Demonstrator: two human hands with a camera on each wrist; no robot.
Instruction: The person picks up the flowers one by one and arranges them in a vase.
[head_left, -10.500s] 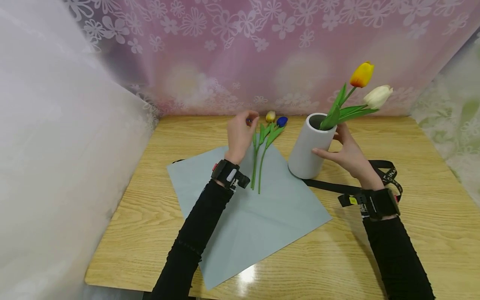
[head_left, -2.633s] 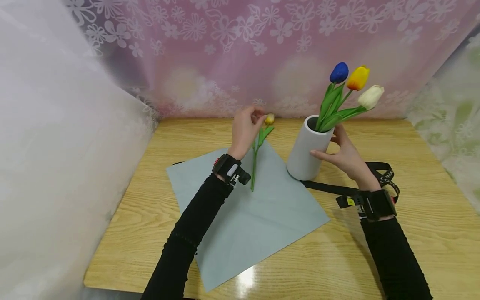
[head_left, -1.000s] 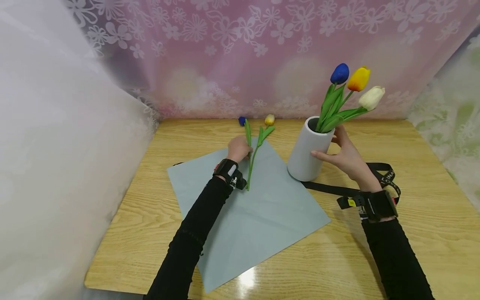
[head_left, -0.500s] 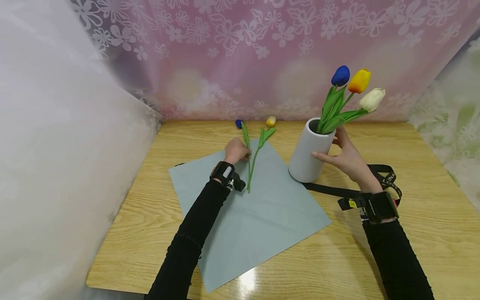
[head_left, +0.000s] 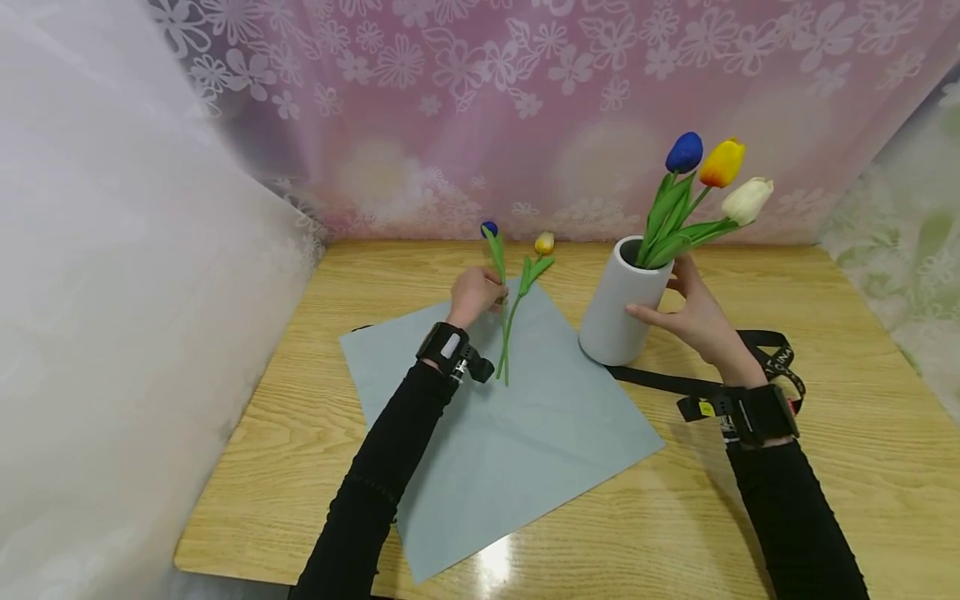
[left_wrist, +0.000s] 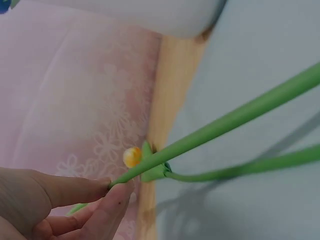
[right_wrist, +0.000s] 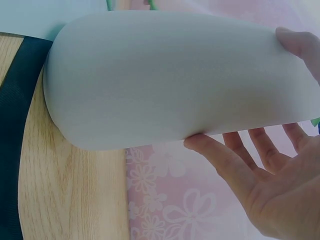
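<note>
In the head view my left hand (head_left: 476, 293) pinches the green stem of a blue tulip (head_left: 489, 229). In the left wrist view thumb and forefinger close on that stem (left_wrist: 200, 135), which slants above the grey-blue sheet. Beside it a yellow-and-white tulip (head_left: 544, 243) lies with its stem on the sheet (head_left: 517, 467). My right hand (head_left: 697, 321) holds a white vase (head_left: 618, 312), fingers and thumb around its side, and the vase leans slightly to the right. Standing in the vase are a blue tulip (head_left: 684, 153), a yellow-orange tulip (head_left: 723, 163) and a white tulip (head_left: 747, 202).
A black lettered strap (head_left: 663, 381) runs from under the vase to a loose loop at the right. The wooden table (head_left: 262, 442) ends at a pink flowered curtain (head_left: 450, 125) behind, with a pale cloth (head_left: 112, 292) along the left.
Earlier, one blue tulip passed from the sheet into the vase. Since then my left hand has taken the other blue tulip's stem and raised it slightly. My right hand stays on the vase.
</note>
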